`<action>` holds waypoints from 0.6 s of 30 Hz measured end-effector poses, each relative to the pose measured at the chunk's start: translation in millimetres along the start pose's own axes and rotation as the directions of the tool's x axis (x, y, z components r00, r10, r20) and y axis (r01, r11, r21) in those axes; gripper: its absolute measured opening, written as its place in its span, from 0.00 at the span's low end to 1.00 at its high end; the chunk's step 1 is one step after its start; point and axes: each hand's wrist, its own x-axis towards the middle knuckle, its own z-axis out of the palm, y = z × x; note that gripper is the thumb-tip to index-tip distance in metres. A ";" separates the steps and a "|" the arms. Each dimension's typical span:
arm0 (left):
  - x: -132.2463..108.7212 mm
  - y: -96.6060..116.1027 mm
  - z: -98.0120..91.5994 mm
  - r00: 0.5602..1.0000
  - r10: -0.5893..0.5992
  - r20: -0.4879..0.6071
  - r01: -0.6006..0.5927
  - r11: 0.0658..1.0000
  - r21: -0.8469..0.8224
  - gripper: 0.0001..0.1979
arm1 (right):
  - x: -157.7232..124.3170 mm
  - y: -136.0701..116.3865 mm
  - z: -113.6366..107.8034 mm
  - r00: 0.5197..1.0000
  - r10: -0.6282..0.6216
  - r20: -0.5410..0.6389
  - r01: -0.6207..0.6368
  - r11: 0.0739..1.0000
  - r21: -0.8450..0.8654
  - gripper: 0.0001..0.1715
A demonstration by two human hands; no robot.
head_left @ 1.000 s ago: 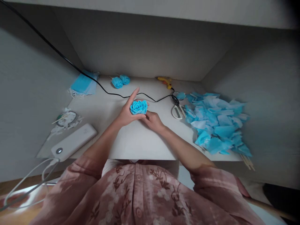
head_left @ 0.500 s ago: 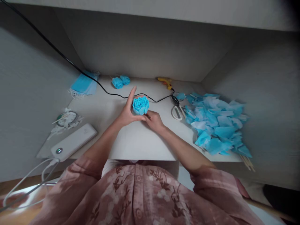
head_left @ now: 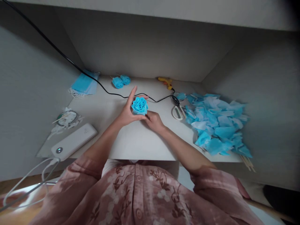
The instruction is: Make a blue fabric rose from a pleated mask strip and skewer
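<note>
A blue ruffled flower [head_left: 140, 106] faces up between my two hands over the middle of the white table. My left hand [head_left: 129, 112] curves around its left side, with fingers above it and the thumb below it. The fingers of my right hand [head_left: 153, 121] are pinched together just below and right of the bloom; what they hold is hidden under it. Two more blue flowers [head_left: 117, 82] lie near the back edge.
Blue and white cut pieces [head_left: 220, 122] are heaped at right, beside scissors [head_left: 177, 112]. A yellow glue gun [head_left: 165, 82] lies behind, its black cable [head_left: 105, 90] crossing the table. Masks [head_left: 83, 83], a power bank [head_left: 74, 141] and a round item with white scraps [head_left: 67, 119] are at left.
The flower has shifted slightly left and turned a little between my hands. Both hands are in nearly the same place.
</note>
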 end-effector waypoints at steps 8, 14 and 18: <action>-3.5 1.3 -2.9 0.997 -0.072 -0.036 0.076 0.991 0.113 0.57 | -0.9 -0.1 2.6 1.000 -0.017 0.002 0.017 1.000 0.006 0.21; -3.0 2.6 0.1 0.997 -0.071 -0.024 0.073 0.991 0.112 0.58 | -0.9 5.3 3.4 1.000 0.008 0.003 -0.007 0.999 -0.049 0.21; 1.4 -2.8 1.3 0.999 0.030 -0.027 -0.027 0.995 0.099 0.65 | -0.1 5.6 2.3 0.998 0.018 -0.059 -0.021 0.999 -0.042 0.24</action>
